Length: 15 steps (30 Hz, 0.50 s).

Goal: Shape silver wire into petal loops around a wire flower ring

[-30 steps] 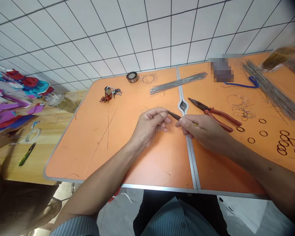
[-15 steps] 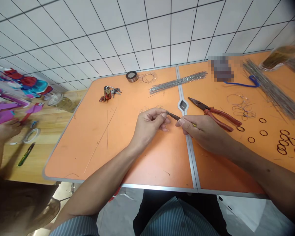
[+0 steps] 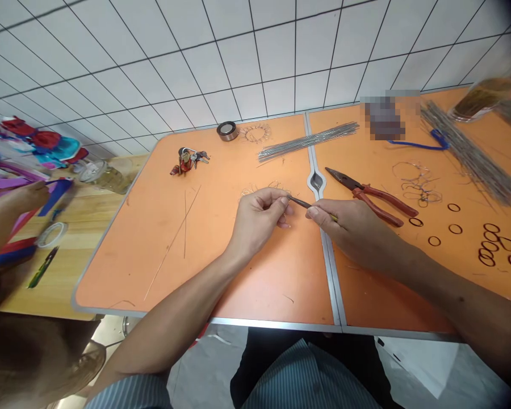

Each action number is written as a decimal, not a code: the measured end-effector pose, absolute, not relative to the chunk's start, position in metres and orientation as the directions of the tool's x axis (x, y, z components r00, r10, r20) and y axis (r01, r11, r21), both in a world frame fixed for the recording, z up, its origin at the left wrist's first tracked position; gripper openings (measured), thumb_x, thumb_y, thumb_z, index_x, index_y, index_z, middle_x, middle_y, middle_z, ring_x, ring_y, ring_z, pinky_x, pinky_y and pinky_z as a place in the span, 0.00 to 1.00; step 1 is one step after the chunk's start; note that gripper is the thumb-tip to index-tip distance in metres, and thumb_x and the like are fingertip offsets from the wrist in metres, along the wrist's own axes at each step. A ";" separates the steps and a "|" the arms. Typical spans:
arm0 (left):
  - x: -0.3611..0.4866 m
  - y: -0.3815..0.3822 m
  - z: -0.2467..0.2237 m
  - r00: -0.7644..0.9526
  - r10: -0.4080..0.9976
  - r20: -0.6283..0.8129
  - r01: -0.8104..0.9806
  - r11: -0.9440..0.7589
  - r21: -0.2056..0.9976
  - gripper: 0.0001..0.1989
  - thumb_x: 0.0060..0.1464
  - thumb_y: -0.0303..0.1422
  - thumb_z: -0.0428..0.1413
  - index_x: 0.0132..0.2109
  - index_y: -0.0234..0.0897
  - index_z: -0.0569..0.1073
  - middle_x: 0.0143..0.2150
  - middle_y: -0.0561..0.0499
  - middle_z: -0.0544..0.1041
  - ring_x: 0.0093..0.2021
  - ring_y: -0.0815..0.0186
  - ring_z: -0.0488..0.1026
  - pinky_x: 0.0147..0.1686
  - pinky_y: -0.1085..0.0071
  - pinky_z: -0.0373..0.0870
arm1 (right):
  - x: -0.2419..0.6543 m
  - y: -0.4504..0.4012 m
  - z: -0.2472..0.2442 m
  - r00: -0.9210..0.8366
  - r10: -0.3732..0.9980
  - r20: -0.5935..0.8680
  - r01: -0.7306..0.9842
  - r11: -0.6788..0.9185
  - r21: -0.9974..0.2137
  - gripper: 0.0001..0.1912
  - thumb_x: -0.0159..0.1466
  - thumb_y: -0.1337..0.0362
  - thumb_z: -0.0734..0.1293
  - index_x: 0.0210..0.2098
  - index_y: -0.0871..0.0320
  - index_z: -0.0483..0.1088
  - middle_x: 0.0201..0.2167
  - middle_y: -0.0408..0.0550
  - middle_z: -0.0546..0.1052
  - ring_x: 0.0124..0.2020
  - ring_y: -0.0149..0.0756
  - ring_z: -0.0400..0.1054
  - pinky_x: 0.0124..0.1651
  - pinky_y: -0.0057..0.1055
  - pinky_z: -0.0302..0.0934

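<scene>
My right hand is closed round a slim dark tool with a tapered tip and a yellowish rear end; its exact kind is unclear. The tip points left, meeting the pinched thumb and forefinger of my left hand. What those fingers pinch is too small to make out. Behind my left hand lies thin bent wire, partly hidden. Red-handled long-nose pliers lie with jaws parted, just beyond my right hand.
A bundle of straight wires, a tape roll and keys lie on the orange table. Dark rings, tangled wire and a thicker wire bundle are at right. Another person's hand handles ribbons at left.
My hands and the tool stay almost in place. At left, the other person's hand has moved up and right, with blue ribbon now showing beside it.
</scene>
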<state>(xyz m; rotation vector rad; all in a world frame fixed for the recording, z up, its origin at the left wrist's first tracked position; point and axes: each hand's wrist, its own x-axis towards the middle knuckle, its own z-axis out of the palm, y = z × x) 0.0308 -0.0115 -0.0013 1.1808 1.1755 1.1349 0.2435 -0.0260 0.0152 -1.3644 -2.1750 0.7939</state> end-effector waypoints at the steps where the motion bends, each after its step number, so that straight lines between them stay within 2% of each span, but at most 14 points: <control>1: 0.031 -0.011 -0.001 0.070 0.995 -0.070 -0.022 0.072 0.997 0.08 0.58 0.35 0.69 0.39 0.33 0.83 0.30 0.49 0.83 0.25 0.70 0.74 0.28 0.72 0.82 | 0.243 -0.026 0.016 -0.408 0.910 0.068 0.660 0.346 -0.667 0.23 0.78 0.59 0.59 0.26 0.51 0.49 0.20 0.42 0.58 0.24 0.36 0.52 0.34 0.42 0.40; 8: 0.029 -0.009 0.001 0.112 0.982 -0.155 -0.081 0.164 0.983 0.07 0.56 0.33 0.69 0.37 0.32 0.82 0.29 0.49 0.82 0.25 0.71 0.74 0.27 0.73 0.81 | 0.242 -0.027 0.015 -0.359 0.933 0.026 0.752 0.305 -0.584 0.23 0.78 0.56 0.58 0.26 0.50 0.52 0.23 0.43 0.63 0.26 0.37 0.53 0.34 0.42 0.42; 15: 0.029 -0.011 -0.002 0.071 0.990 -0.120 -0.039 0.123 0.992 0.09 0.56 0.35 0.70 0.37 0.33 0.82 0.30 0.48 0.83 0.24 0.70 0.75 0.28 0.73 0.81 | 0.239 -0.027 0.012 -0.365 0.928 0.070 0.775 0.344 -0.530 0.22 0.78 0.58 0.58 0.27 0.50 0.51 0.24 0.45 0.65 0.27 0.38 0.52 0.35 0.42 0.42</control>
